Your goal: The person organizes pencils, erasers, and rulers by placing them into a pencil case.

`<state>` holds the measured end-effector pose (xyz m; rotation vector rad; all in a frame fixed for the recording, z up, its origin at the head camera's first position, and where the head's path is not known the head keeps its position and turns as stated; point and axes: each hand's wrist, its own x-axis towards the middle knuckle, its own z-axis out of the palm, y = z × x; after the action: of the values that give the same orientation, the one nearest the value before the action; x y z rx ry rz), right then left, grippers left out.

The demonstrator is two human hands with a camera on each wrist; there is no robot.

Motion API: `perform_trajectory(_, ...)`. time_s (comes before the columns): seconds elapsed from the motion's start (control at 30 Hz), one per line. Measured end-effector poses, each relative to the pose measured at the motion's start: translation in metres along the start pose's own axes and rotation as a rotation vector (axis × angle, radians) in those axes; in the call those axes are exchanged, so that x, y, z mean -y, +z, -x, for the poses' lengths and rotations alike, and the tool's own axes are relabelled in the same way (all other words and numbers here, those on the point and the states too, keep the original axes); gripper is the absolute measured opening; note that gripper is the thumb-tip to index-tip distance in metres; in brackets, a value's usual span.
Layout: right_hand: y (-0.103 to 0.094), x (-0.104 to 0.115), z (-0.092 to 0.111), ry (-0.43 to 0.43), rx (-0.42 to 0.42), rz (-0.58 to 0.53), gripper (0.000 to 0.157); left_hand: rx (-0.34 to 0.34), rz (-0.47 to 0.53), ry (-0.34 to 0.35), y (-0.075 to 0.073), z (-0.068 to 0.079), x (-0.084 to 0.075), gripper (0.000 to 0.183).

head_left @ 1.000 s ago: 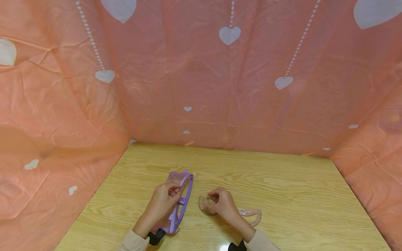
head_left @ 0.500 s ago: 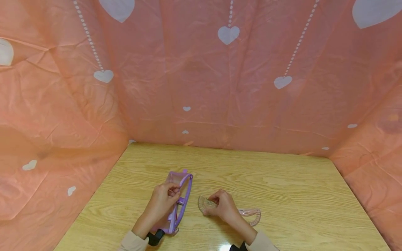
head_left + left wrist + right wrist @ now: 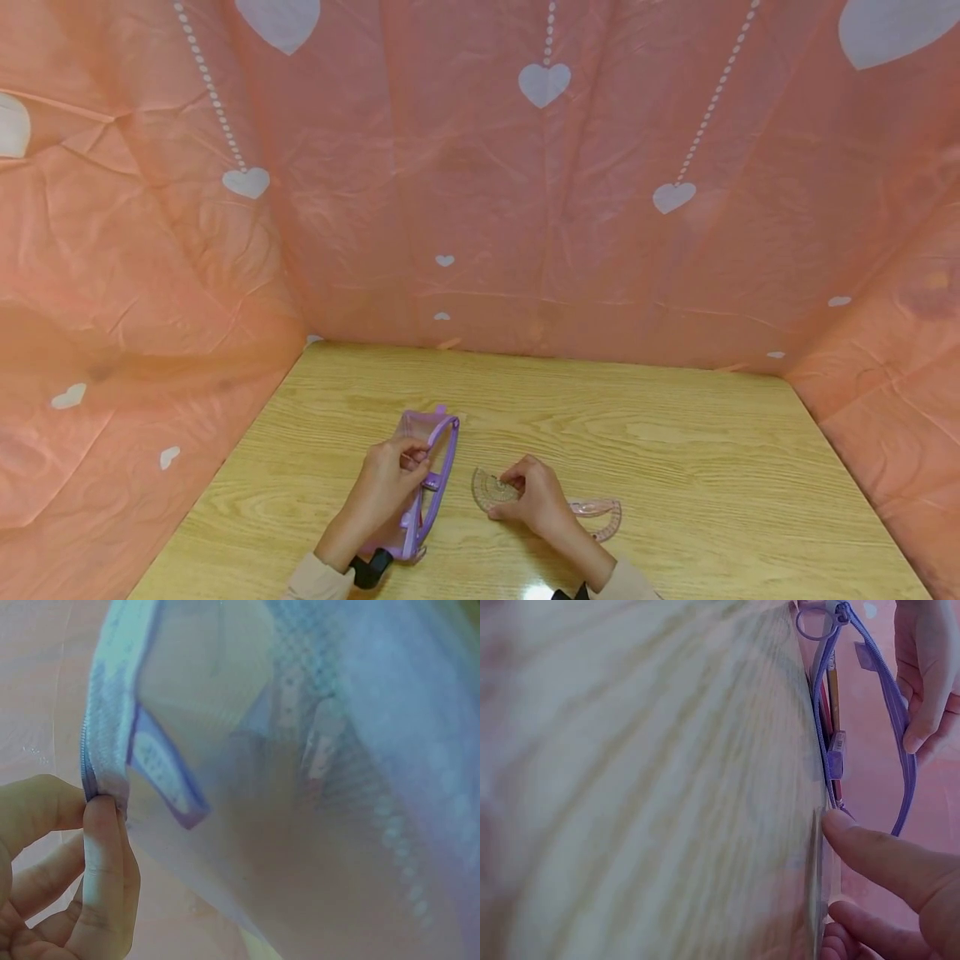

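A purple see-through zip pencil case (image 3: pixel 447 472) lies with its mouth unzipped on the left part of the table. My left hand (image 3: pixel 386 482) pinches the zip edge of that mouth; the left wrist view shows thumb and finger on the zip tape (image 3: pixel 112 750). Pencil-like sticks (image 3: pixel 832 697) show inside the case in the right wrist view. To the right of the case, my right hand (image 3: pixel 536 496) holds a clear protractor (image 3: pixel 487 490) between thumb and fingers, close to the tabletop. The right wrist view shows that protractor (image 3: pixel 814 881) nearly edge-on.
A pinkish clear protractor (image 3: pixel 613 521) lies just right of my right wrist, partly hidden by it. The wood-grain table (image 3: pixel 675 450) is bordered at the back and sides by a pink sheet (image 3: pixel 480 192) with white hearts.
My right thumb and fingers have spread a little along the protractor's edge, so more of it shows. The left hand and the pencil case stay about where they were.
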<state>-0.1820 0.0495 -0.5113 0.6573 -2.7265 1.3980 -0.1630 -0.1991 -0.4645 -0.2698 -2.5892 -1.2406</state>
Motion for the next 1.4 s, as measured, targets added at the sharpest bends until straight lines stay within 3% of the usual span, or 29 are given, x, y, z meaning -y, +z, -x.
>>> perform_trajectory(0.63, 0.0011, 0.0022, 0.004, -0.007, 0.0, 0.004, 0.041, 0.012, -0.02, -0.034, 0.0, 0.0024, 0.0017, 0.015)
perform_trajectory(1.4, 0.0006, 0.0056, 0.0024, 0.003, -0.012, 0.058, 0.047, 0.001, -0.002, 0.006, 0.0016, -0.0003, -0.0013, 0.016)
